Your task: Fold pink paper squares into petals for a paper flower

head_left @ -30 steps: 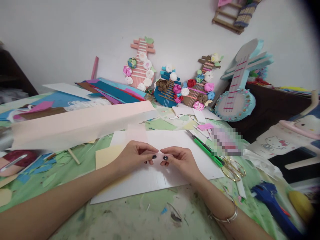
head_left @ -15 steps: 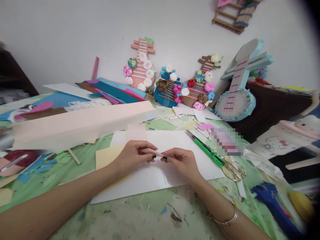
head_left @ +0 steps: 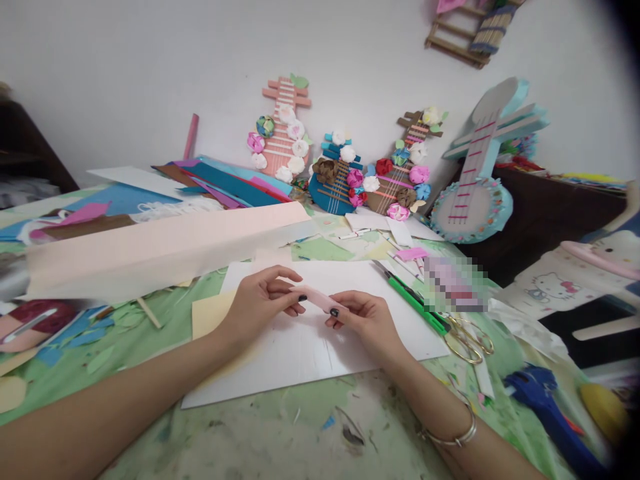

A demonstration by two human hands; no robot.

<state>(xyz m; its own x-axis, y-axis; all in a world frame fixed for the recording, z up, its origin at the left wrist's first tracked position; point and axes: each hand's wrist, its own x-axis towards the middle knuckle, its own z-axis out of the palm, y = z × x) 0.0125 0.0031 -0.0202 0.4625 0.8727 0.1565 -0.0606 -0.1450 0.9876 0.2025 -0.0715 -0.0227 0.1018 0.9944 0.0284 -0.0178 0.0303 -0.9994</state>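
A narrow pale pink paper strip (head_left: 316,298) is stretched between my two hands above a white board (head_left: 295,363). Thumb and fingers of my left hand (head_left: 267,297) pinch its left end. At the other end, my right hand (head_left: 367,320) grips the strip the same way, its thumb on top. Under my left wrist a cream paper sheet (head_left: 207,315) lies partly on the board. A green utility knife (head_left: 417,303) rests along the board's right edge, beside gold-handled scissors (head_left: 467,340).
A long pale pink sheet (head_left: 165,243) spans the left side. Decorated paper lutes, one pink (head_left: 283,143) and one light blue (head_left: 470,180), lean at the back. A blue glue gun (head_left: 545,407) lies at right. Green scraps (head_left: 125,317) litter the left.
The strip has turned so its flat face shows more. My hands have moved slightly apart, and the left fingers have lifted a little.
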